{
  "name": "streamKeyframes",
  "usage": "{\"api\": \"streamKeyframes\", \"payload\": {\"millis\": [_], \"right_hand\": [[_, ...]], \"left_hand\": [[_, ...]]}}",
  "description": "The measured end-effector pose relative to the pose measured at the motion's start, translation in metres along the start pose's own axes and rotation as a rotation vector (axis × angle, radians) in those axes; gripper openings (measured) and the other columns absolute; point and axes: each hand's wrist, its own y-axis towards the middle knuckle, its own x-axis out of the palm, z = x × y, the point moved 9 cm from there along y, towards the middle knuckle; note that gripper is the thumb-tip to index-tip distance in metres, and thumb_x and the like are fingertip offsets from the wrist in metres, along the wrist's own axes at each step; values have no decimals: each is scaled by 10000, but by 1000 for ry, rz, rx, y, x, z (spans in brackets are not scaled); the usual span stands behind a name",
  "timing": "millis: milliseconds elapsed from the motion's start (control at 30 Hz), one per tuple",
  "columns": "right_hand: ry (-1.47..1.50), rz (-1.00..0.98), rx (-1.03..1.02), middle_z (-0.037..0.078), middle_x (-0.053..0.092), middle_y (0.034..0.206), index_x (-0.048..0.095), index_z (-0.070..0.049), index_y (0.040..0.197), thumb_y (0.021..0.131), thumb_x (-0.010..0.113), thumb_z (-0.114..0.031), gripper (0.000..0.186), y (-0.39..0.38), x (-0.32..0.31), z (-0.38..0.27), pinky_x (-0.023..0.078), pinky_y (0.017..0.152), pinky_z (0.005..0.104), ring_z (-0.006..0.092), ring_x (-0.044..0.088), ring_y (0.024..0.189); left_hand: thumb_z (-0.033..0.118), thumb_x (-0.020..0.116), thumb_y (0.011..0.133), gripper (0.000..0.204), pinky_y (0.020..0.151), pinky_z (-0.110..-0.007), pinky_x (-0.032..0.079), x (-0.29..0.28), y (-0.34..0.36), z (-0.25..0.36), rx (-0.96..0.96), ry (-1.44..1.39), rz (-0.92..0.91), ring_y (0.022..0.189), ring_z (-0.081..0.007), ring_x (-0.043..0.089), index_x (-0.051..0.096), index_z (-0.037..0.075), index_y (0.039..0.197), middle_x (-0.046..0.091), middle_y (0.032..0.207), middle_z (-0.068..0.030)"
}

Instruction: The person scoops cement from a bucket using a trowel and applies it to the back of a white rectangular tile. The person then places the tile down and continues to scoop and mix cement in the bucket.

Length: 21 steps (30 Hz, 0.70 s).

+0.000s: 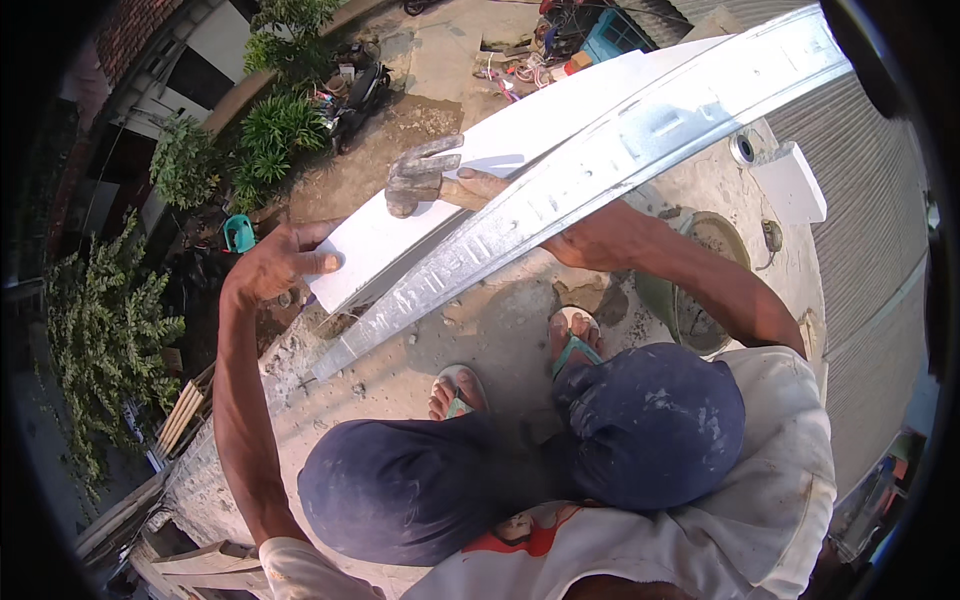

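Observation:
My left hand [287,262] grips the near-left end of a long white board [370,240]. My right hand [585,235] is partly hidden under a long galvanised metal channel [640,140]; its fingers show on the wooden handle of a claw hammer, at the board. The worn hammer head [418,178] lies over the board's white face. The channel runs diagonally beside and over the board, from lower left to upper right.
My sandalled feet stand on a rough concrete ledge [420,340], high above a yard with plants [285,140] and a motorbike [355,105]. At right are a round tub of grey material [715,305], a white offcut [790,185] and a corrugated roof [865,330].

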Motion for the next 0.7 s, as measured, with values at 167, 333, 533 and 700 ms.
{"api": "streamKeyframes", "payload": {"millis": [167,333,533,700], "right_hand": [[43,278,188,237,728,1011,633,17,1324,1025,675,-210,378,-64,-39,53,547,835,486,425,697,936],[-51,506,315,242,735,1037,569,14,1424,1048,650,-240,461,-114,-88,101,562,815,465,385,724,948],[-195,624,463,252,736,1080,466,-108,1574,1075,598,-342,567,-144,-151,138,571,887,481,368,729,1000],[-242,728,459,241,727,1221,413,-242,1621,1079,581,-395,588,-179,-176,174,550,1002,496,383,709,1137]], "left_hand": [[540,756,935,675,754,-327,565,28,49,58,-8,108,-34,839,-156,709,690,35,1378,772,1030,-103],[503,756,937,668,833,-348,561,62,102,117,205,82,-66,920,-147,694,667,31,1401,768,1112,-117],[447,923,731,861,1098,-432,454,80,129,182,253,78,60,1201,-258,636,643,39,1435,710,1319,-153],[532,953,647,937,1200,-583,312,81,164,155,71,-51,-66,1355,-365,558,678,49,1401,684,1351,-230]]}}
